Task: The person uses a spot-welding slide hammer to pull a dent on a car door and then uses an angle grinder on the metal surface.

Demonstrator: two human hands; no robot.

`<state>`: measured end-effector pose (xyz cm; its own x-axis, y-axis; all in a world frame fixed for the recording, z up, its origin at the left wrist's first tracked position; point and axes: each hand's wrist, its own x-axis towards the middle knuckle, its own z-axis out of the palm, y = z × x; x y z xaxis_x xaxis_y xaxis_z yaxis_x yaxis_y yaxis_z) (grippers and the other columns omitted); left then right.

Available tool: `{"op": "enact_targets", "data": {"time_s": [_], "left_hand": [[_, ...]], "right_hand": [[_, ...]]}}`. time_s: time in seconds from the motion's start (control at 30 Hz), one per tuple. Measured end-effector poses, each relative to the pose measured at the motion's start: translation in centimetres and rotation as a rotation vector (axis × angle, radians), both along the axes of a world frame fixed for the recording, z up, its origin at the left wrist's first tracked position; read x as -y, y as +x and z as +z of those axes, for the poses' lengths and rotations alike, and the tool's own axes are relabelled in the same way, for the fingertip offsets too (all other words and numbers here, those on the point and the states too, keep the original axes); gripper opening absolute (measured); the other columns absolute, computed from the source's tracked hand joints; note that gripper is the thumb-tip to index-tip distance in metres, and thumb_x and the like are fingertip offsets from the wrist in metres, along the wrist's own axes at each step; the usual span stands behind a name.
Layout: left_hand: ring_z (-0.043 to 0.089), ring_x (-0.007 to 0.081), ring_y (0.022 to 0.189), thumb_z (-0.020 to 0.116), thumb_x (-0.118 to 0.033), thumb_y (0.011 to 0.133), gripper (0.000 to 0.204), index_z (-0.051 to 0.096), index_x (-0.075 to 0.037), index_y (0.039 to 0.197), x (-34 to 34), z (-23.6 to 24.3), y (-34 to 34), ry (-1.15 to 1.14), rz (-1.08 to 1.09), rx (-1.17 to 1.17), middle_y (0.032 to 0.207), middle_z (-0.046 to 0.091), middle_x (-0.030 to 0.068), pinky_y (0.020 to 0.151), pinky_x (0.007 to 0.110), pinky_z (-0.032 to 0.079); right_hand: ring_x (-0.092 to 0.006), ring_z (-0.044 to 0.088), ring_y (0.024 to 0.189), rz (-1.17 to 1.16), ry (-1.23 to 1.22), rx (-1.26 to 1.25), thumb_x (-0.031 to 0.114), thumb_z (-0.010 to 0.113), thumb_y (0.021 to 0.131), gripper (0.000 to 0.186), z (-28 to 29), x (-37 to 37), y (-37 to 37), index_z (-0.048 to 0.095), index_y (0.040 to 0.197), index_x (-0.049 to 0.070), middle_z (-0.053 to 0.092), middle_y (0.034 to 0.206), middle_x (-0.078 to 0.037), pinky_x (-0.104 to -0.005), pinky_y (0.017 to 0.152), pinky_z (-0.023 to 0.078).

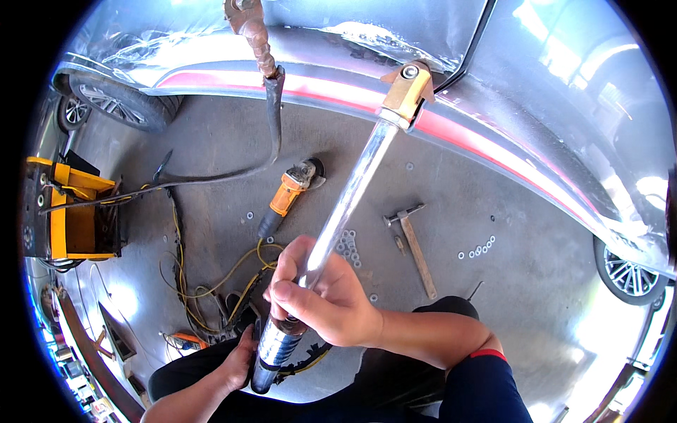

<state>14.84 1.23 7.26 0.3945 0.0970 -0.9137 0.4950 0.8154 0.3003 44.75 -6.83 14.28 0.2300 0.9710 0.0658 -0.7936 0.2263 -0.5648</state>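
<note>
My right hand is closed around the chrome shaft of a dent puller, just above its black ribbed grip. The tool slants up and away to the right, and its brass-coloured head lies against the lower side of the grey car, by a door gap. Beside the lower end of the grip is my left hand; its fingers are mostly hidden near a dark part, so I cannot tell whether it holds anything. Scraped, bare metal shows on the car panel above a red strip.
A copper clamp on a thick black cable hangs before the car. On the floor lie an orange angle grinder, a wooden-handled hammer, several washers and tangled yellow cords. A yellow-and-black machine stands left.
</note>
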Motion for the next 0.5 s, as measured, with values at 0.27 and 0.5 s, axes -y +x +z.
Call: {"op": "enact_targets", "data": {"time_s": [0.27, 0.5], "left_hand": [[0.035, 0.0327, 0.144, 0.031, -0.035, 0.106, 0.055, 0.034, -0.004, 0.151, 0.0, -1.8, -2.1, 0.299, -0.317, 0.044, 0.157, 0.023, 0.0243, 0.119, 0.037, 0.029], [0.025, 0.0344, 0.15, 0.026, -0.034, 0.107, 0.055, 0.038, -0.005, 0.152, -0.7, -2.7, -3.9, 0.471, -0.698, 0.029, 0.164, 0.008, 0.0273, 0.122, 0.034, 0.023]], "right_hand": [[-0.0171, 0.066, 0.076, 0.088, -0.013, -0.105, 0.008, 0.065, 0.096, 0.017, -0.6, -1.1, -0.2, 0.052, 0.106, 0.003, 0.063, 0.084, -0.007, -0.0356, 0.073, 0.055], [-0.0134, 0.063, 0.084, 0.096, 0.008, -0.168, 0.01, 0.061, 0.098, 0.01, -2.7, 0.0, -4.2, 0.055, 0.103, 0.004, 0.06, 0.087, -0.004, -0.0327, 0.077, 0.052]]}}
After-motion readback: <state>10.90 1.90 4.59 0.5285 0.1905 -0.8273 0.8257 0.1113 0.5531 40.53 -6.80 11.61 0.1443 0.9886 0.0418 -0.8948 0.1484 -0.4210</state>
